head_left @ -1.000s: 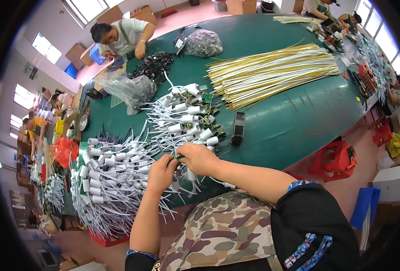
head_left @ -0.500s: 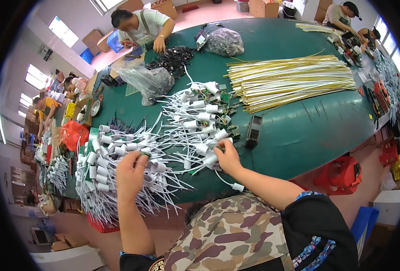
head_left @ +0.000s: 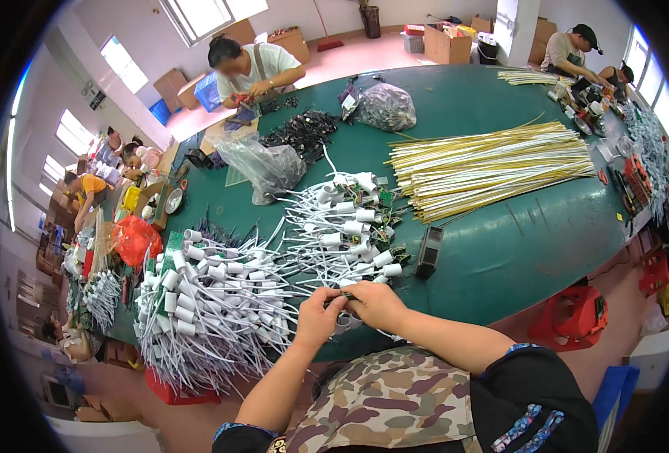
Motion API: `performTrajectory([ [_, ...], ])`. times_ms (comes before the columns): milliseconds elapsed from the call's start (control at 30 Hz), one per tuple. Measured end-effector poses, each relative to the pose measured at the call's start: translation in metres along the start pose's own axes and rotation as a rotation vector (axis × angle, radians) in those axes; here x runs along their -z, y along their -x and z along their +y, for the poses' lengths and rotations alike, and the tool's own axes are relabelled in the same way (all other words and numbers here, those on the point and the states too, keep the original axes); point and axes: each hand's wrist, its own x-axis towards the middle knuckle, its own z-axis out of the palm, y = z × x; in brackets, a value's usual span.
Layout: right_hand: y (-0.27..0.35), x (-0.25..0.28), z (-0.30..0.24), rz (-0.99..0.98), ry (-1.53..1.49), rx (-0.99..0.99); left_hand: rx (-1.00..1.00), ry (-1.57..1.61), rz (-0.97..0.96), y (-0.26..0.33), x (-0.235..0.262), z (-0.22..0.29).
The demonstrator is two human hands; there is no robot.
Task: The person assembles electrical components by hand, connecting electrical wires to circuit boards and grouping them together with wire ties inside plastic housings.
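My left hand (head_left: 320, 318) and my right hand (head_left: 378, 306) meet in front of me at the table's near side. Both are closed, fingertips together on a small green circuit board (head_left: 349, 296), mostly hidden by the fingers. White cylindrical parts (head_left: 343, 325) show just below my right hand; whether they join the board I cannot tell. Left of my hands lies a big heap of white lamp sockets with white wires (head_left: 187, 302). Just beyond my hands, a second pile of white sockets (head_left: 353, 226) has green boards (head_left: 386, 198) along its right side.
A small black box-like block (head_left: 429, 251) stands right of the second pile. Farther back lie yellow and white strips (head_left: 493, 166), a clear plastic bag (head_left: 262, 166), black parts (head_left: 302, 132) and a red bag (head_left: 136, 240). A co-worker (head_left: 255, 72) works across the green table (head_left: 500, 257).
My left hand has moved right and down from over the left heap. My right hand has drawn back from the second pile, and the two now meet. The view has tilted up slightly.
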Motion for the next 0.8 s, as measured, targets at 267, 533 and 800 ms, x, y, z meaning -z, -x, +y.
performTrajectory([
  [267, -0.011, -0.005, -0.006, 0.043, 0.037, 0.003, -0.364, -0.206, 0.106, -0.008, -0.001, -0.020],
  [533, -0.012, -0.018, 0.002, 0.121, 0.140, 0.017, -0.440, -0.285, 0.115, -0.002, 0.000, -0.017],
  [800, -0.024, 0.003, -0.010, 0.107, 0.092, 0.040, -0.166, 0.064, -0.079, -0.006, 0.024, -0.021],
])
